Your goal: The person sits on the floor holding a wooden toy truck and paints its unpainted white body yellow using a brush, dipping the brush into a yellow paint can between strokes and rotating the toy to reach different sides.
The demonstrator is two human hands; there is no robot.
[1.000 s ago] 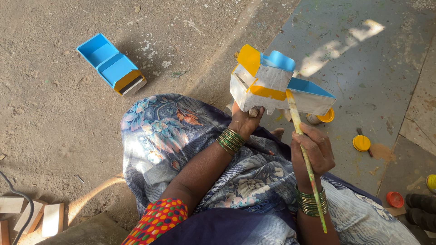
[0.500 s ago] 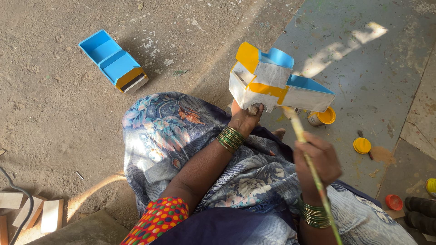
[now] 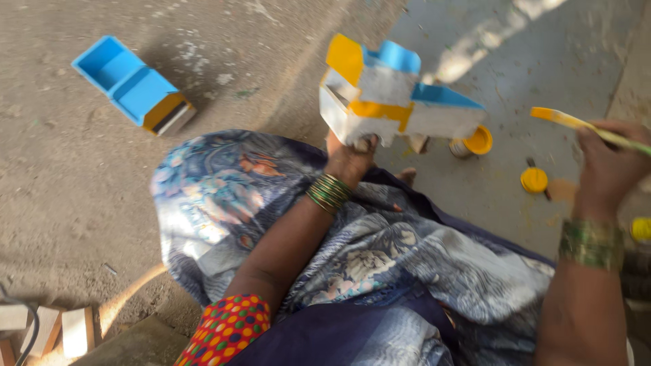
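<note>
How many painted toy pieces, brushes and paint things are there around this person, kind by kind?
Painted wooden toy trucks: 2, one in the left hand, white, yellow and blue, one blue on the ground
Paintbrushes: 1, yellow-tipped, in the right hand
Open yellow paint tins: 1
Yellow lids: 1
Total: 5

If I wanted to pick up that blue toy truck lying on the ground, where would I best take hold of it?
Probably across the two long sides of the blue toy truck, coming down from above. It sits upright on the bare ground with its open tray facing up, nothing touching it, and its straight, parallel side walls offer flat faces for fingers and thumb. The paint may be wet; the pictures cannot settle that.
</note>
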